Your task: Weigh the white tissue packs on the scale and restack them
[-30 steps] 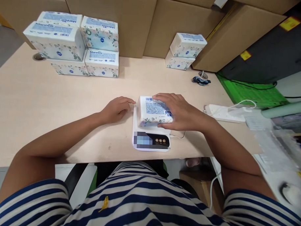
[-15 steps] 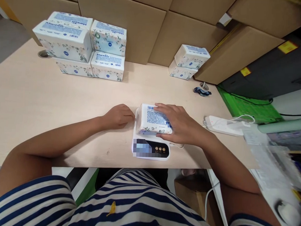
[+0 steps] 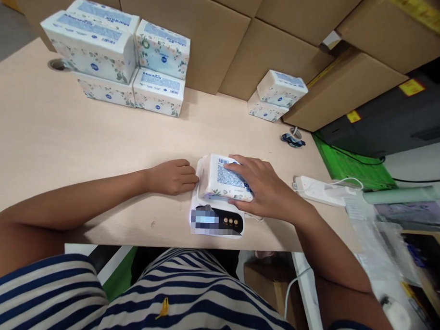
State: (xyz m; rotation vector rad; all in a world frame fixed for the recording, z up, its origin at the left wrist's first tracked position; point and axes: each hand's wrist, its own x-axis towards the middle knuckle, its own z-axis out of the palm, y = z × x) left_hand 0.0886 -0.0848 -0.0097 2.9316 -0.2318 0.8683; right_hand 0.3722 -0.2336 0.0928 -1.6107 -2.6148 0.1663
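A white tissue pack [image 3: 226, 182] with blue print and a floral edge sits on a white digital scale [image 3: 195, 202]. From the right, my right hand [image 3: 260, 185] grips the pack, fingers over its top and far side, thumb along its near side. My left hand [image 3: 174, 178] rests on the table with its fingers curled in, knuckles at the scale's left edge; nothing shows in it. The scale's display is lit but blurred out, and gold buttons sit to its right.
Several tissue packs [image 3: 159, 90] are stacked at the back left, beside a tape roll [image 3: 57, 64]. Two more packs [image 3: 282, 88] stand stacked at the back right. A dark blue tangle [image 3: 293, 140] and a white power strip [image 3: 322, 191] lie to the right. Cardboard boxes [image 3: 195, 34] wall the back.
The view has shifted slightly. Both hands stay much as they were, the right on the tissue pack on the scale and the left curled beside it.
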